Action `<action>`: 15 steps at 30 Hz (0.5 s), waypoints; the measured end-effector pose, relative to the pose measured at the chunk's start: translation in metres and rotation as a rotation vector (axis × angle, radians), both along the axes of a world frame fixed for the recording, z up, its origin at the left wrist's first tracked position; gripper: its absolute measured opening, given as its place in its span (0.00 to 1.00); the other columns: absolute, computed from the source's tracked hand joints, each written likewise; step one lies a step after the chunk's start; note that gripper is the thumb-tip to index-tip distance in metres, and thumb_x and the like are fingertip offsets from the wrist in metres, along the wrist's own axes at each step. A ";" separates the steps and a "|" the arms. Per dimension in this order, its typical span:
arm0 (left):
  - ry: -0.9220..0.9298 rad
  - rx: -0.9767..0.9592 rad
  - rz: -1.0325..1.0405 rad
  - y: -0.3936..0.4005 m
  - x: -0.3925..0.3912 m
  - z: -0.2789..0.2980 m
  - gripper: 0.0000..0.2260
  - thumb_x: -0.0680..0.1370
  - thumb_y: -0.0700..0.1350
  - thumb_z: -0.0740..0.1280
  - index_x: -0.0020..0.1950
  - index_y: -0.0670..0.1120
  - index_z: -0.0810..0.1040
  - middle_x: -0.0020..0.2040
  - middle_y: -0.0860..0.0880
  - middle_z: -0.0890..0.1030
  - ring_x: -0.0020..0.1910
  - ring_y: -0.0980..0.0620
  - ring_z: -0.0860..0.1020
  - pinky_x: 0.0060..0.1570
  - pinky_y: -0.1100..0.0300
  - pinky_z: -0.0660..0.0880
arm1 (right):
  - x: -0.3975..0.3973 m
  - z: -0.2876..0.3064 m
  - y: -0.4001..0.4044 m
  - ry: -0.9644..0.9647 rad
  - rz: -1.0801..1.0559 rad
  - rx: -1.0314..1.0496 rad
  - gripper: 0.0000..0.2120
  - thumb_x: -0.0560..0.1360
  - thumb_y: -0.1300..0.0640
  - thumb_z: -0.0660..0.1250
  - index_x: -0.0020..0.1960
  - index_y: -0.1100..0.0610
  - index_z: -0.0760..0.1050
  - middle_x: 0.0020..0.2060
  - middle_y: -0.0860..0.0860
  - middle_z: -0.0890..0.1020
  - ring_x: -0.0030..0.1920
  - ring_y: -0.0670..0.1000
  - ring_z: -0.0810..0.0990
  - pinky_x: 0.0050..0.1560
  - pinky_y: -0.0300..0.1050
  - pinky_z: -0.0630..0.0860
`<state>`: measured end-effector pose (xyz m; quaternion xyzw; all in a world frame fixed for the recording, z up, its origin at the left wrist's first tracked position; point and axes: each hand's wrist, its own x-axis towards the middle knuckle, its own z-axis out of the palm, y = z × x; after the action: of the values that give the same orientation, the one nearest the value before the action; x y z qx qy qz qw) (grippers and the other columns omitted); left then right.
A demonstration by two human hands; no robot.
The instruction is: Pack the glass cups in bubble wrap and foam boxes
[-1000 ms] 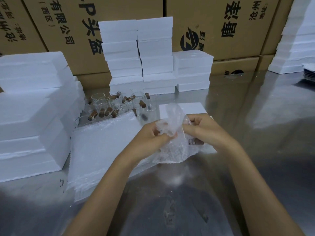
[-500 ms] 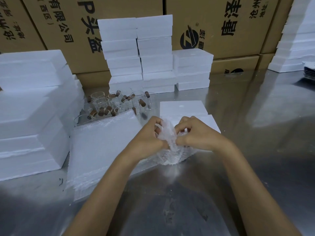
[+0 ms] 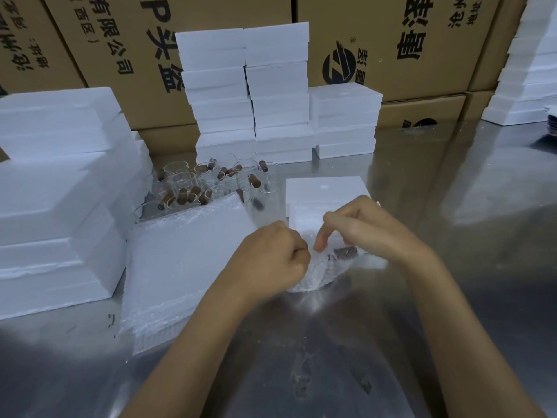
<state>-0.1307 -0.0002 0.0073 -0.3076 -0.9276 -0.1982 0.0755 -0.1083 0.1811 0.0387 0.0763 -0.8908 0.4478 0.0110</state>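
Head view: left hand (image 3: pixel 272 256) fist clamps the bubble-wrapped cup (image 3: pixel 327 267) just in front of the foam box (image 3: pixel 325 194), right hand (image 3: pixel 364 227) fingers loose over it, prob. not gripping. Risk imo: wrap springs open, glass rolls off w/o cushioning

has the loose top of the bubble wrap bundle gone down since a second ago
Yes. The bubble wrap bundle no longer has its top standing up over the foam box behind it; it lies low on the steel table between the left hand and right hand.
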 end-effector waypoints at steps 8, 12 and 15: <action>0.008 0.085 0.077 -0.005 0.002 0.013 0.13 0.66 0.47 0.56 0.36 0.49 0.81 0.30 0.49 0.77 0.31 0.51 0.74 0.29 0.59 0.64 | -0.008 -0.019 -0.025 0.041 -0.055 0.320 0.21 0.69 0.50 0.62 0.25 0.55 0.55 0.21 0.48 0.57 0.28 0.48 0.55 0.30 0.45 0.56; -0.009 -0.014 0.075 -0.004 0.004 0.008 0.20 0.69 0.60 0.55 0.35 0.50 0.82 0.32 0.48 0.80 0.31 0.51 0.75 0.30 0.57 0.68 | -0.003 -0.010 -0.015 0.033 -0.081 0.015 0.19 0.71 0.51 0.61 0.23 0.51 0.78 0.20 0.49 0.65 0.24 0.47 0.61 0.29 0.41 0.63; 0.042 -0.176 0.082 0.003 0.009 0.001 0.30 0.69 0.72 0.56 0.33 0.46 0.78 0.32 0.47 0.79 0.32 0.53 0.75 0.33 0.55 0.72 | -0.001 -0.002 0.002 0.128 -0.170 -0.163 0.19 0.72 0.48 0.58 0.32 0.52 0.85 0.27 0.57 0.62 0.29 0.51 0.63 0.33 0.39 0.67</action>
<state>-0.1218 0.0032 0.0084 -0.2789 -0.9514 -0.1065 0.0755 -0.1089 0.1836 0.0371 0.0280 -0.8522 0.5103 0.1119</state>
